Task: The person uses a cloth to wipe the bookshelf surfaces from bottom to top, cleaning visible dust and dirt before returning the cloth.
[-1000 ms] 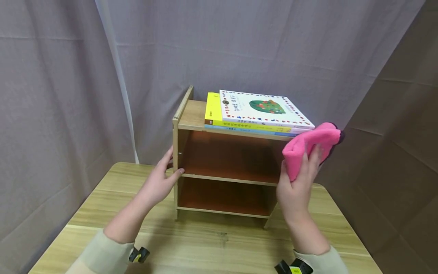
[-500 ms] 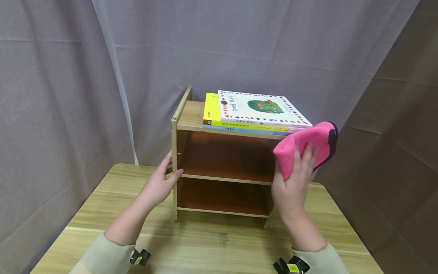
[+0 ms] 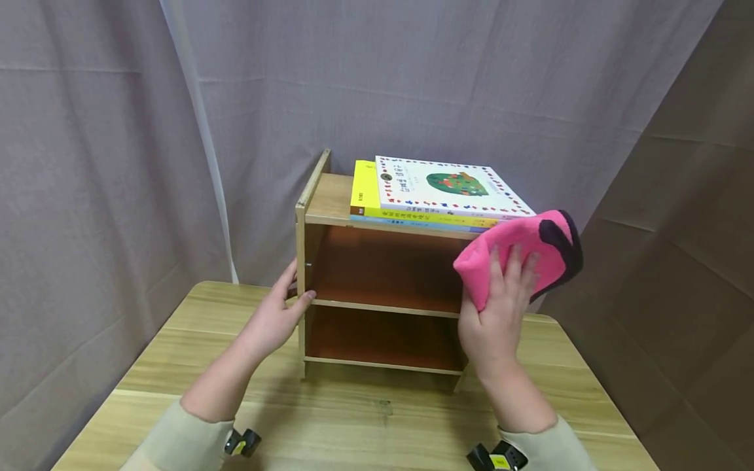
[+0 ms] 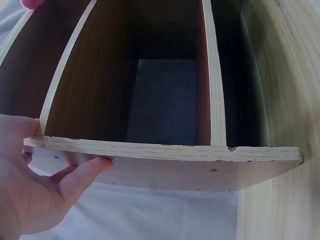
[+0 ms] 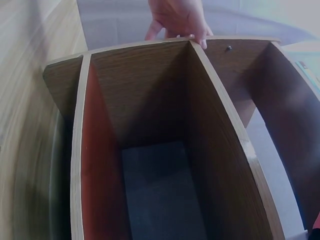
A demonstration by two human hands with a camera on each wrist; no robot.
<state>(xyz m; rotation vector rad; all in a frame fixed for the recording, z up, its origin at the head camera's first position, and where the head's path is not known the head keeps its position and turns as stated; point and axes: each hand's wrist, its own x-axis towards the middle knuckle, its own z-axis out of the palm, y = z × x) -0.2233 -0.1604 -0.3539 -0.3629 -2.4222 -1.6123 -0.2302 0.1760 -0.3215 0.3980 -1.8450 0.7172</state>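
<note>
A small wooden shelf unit (image 3: 383,306) stands on the table, with several books (image 3: 453,186) stacked on its top board. My left hand (image 3: 277,320) grips its left side panel, thumb at the front edge and fingers along the outer face, as the left wrist view also shows at the panel edge (image 4: 165,150). In my right hand (image 3: 497,327) is a pink cloth (image 3: 549,258) with a black border, fingers spread over it and thumb tucked behind. The cloth overlaps the unit's upper right corner and hides part of the right panel. Only a pink scrap shows in the right wrist view.
The wooden table (image 3: 330,425) extends in front of the unit and to both sides. Grey curtains (image 3: 442,78) hang close behind, and a darker curtain (image 3: 665,275) hangs at the right. The top book (image 3: 412,190) is white with a green picture.
My right hand has shifted left with the pink cloth, and more of the black border now shows. The left hand keeps its place on the side panel.
</note>
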